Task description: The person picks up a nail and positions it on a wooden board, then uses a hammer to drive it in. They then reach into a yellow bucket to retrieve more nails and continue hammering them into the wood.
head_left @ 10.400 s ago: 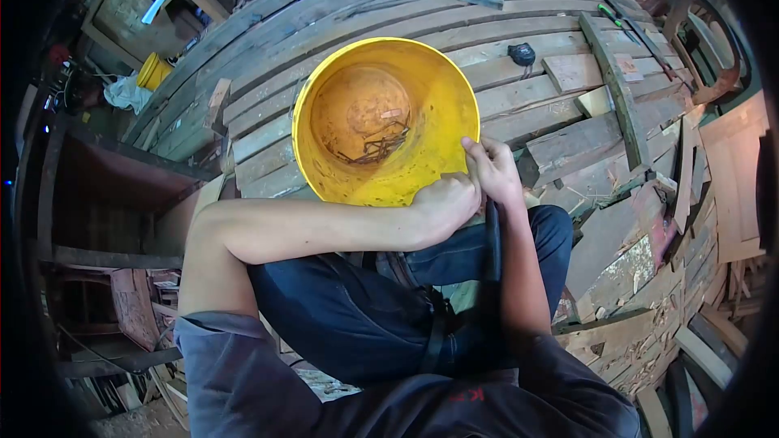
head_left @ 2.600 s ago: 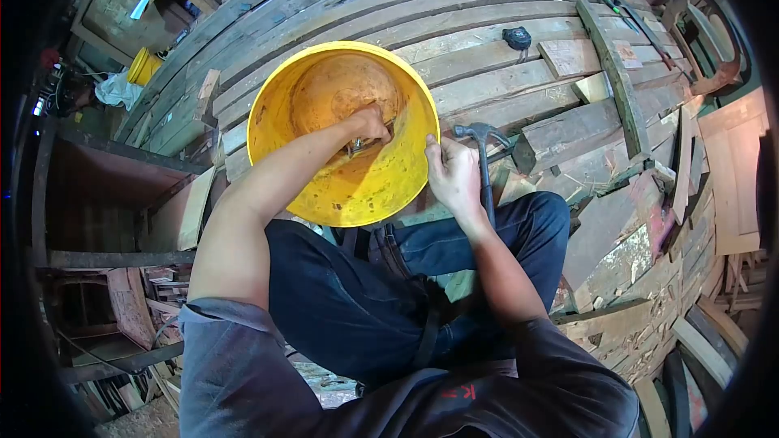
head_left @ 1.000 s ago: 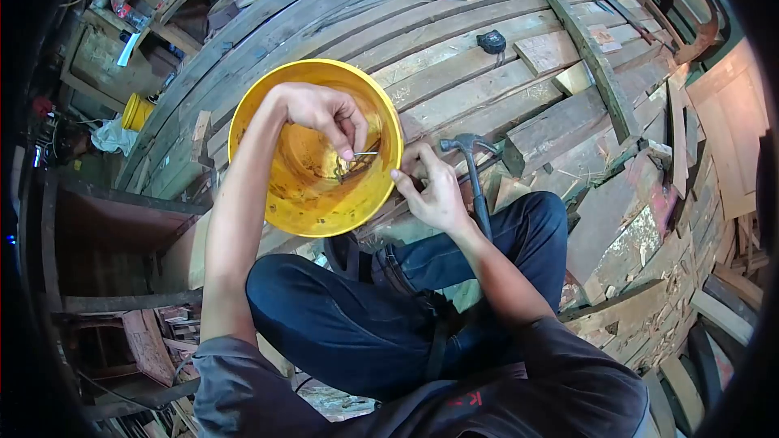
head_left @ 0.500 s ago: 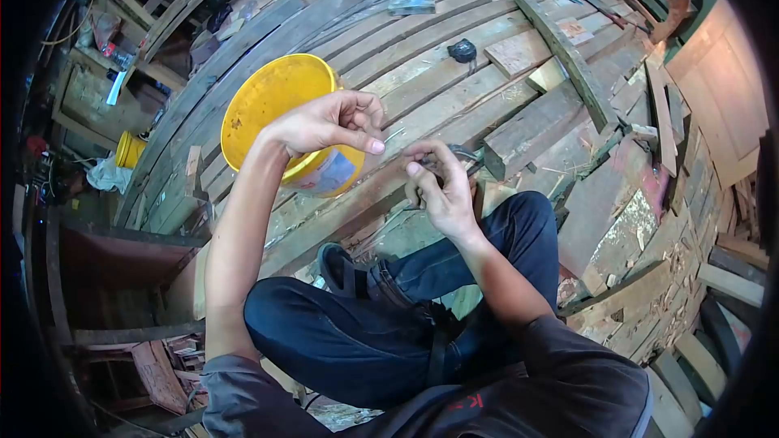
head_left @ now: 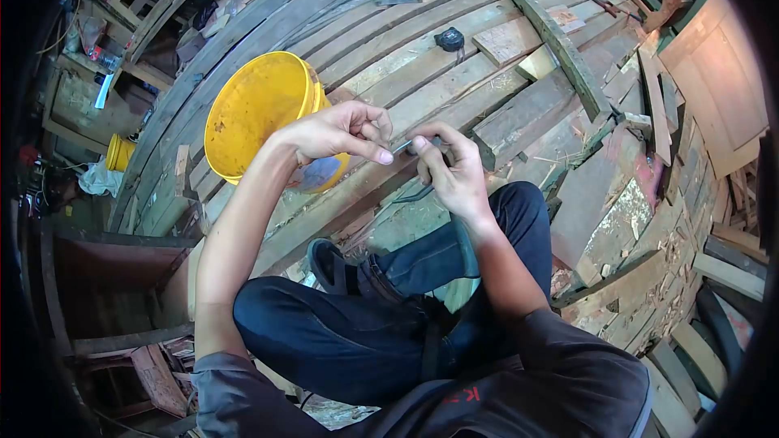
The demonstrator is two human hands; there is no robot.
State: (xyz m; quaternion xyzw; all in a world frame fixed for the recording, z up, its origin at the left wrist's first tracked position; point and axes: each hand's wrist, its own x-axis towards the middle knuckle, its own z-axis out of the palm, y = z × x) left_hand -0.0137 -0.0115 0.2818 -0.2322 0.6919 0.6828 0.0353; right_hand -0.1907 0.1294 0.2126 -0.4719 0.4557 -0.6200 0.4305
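A short, thin metal rod (head_left: 402, 147) spans the gap between my two hands, at chest height in the middle of the view. My left hand (head_left: 345, 134) is closed in a pinch, its thumb at the rod's near-left end. At the other end, my right hand (head_left: 450, 169) has thumb and forefinger pressed together on the rod. Just below the right fingers shows a dark curved thing (head_left: 414, 195), partly hidden by that hand. Behind my left wrist, a yellow bucket (head_left: 231, 126) leans with its mouth toward me.
Wooden planks (head_left: 389, 85) form the floor. Toward the right lie a thick timber block (head_left: 523, 118) and a long narrow board (head_left: 560, 49). A small black object (head_left: 449, 39) lies beyond my hands. A second yellow bucket (head_left: 120, 152) stands far left.
My right hand has come up to meet the thin rod, and the gap between the hands has narrowed. The view has shifted slightly, with the bucket now farther left.
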